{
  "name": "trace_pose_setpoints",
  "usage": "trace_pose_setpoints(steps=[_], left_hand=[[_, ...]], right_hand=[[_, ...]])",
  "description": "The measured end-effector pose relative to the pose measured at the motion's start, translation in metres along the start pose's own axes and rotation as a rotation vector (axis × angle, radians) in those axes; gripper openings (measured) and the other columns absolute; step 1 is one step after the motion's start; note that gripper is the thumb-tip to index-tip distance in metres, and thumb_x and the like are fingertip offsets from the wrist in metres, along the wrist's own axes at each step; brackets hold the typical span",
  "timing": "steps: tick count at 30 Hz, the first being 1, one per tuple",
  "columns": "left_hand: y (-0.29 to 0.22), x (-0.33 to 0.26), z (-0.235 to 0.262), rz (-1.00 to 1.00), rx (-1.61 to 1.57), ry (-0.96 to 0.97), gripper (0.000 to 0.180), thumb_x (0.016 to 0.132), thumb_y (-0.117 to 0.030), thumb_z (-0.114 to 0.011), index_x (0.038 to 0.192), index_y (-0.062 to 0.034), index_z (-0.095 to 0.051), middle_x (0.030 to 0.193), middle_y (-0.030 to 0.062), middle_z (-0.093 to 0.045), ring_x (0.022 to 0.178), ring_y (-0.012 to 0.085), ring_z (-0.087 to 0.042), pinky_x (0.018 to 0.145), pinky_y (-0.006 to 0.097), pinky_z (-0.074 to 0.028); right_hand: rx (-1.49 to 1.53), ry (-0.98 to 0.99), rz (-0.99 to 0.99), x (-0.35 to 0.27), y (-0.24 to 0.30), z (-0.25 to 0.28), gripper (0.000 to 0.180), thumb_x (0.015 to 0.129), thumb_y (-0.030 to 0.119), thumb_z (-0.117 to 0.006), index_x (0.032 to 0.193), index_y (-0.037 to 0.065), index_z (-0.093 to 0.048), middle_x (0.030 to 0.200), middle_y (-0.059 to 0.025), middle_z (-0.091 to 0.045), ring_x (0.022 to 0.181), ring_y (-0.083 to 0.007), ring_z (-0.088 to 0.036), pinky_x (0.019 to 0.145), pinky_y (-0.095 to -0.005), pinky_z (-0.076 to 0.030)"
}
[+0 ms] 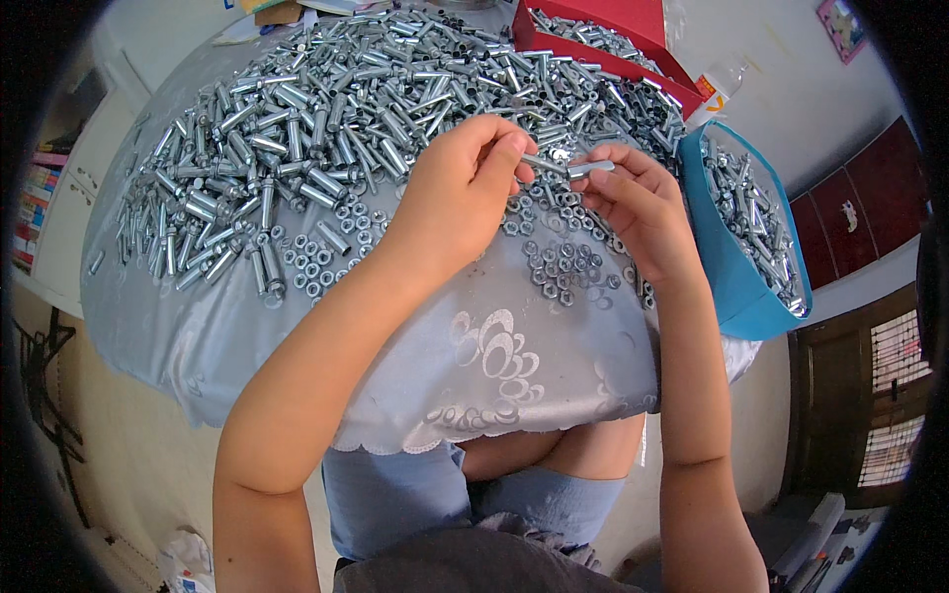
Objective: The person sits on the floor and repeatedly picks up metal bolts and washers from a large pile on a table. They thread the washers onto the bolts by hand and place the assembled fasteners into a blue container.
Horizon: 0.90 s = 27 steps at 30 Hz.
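Observation:
Over the middle of the table, my left hand (460, 193) pinches one end of a thin metal bolt (544, 162) between thumb and fingers. My right hand (643, 203) grips a shiny metal sleeve (590, 169), which lines up with the bolt, the two meeting end to end or overlapping. How far the bolt sits inside the sleeve cannot be made out. Below the hands lies a cluster of hex nuts (565, 269), with more loose nuts (314, 265) left of my left forearm. A large heap of metal sleeves and bolts (326, 124) spreads behind the hands.
A blue box (736, 296) full of bolt assemblies stands at the right table edge. Behind it are a red box (677, 91) holding metal parts and a plastic bottle (722, 81). A pale patterned tablecloth (583, 366) hangs over my lap.

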State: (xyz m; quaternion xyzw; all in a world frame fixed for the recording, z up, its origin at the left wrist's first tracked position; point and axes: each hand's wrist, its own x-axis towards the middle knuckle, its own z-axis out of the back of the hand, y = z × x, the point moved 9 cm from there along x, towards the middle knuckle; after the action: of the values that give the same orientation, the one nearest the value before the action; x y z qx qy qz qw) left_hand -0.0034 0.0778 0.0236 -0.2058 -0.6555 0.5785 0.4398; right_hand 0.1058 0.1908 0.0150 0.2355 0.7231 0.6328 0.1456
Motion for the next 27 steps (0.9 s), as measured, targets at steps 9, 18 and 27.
trace_pose_setpoints(steps=[9,18,27], left_hand=[[0.003,0.000,-0.002,0.037,-0.048,0.049,0.024,0.090,-0.020,-0.045,0.091,0.0002,-0.056,0.074,0.0037,-0.058,0.063,0.0076,-0.051,0.058,0.020,-0.042],[0.005,-0.015,-0.035,0.149,-0.246,0.297,0.038,0.089,-0.033,-0.048,0.101,0.0026,-0.056,0.073,0.0104,-0.061,0.063,0.0142,-0.061,0.053,0.021,-0.048],[0.005,-0.009,-0.025,0.191,-0.231,0.212,0.042,0.087,-0.040,-0.049,0.084,0.0020,-0.057,0.067,0.0100,-0.061,0.060,0.0147,-0.061,0.056,0.022,-0.048]], right_hand=[[-0.033,-0.013,0.015,-0.002,0.000,-0.008,0.026,0.080,0.007,-0.060,0.104,-0.002,-0.055,0.093,-0.0090,-0.061,0.084,-0.0140,-0.060,0.071,-0.0220,-0.046],[-0.222,0.055,0.078,-0.007,0.001,-0.022,0.025,0.081,0.013,-0.061,0.101,-0.003,-0.060,0.086,-0.0080,-0.062,0.077,-0.0103,-0.058,0.067,-0.0216,-0.047],[0.048,0.054,0.083,-0.009,0.005,-0.028,0.021,0.084,0.016,-0.058,0.095,-0.001,-0.057,0.079,-0.0072,-0.062,0.071,-0.0117,-0.057,0.066,-0.0234,-0.046]])
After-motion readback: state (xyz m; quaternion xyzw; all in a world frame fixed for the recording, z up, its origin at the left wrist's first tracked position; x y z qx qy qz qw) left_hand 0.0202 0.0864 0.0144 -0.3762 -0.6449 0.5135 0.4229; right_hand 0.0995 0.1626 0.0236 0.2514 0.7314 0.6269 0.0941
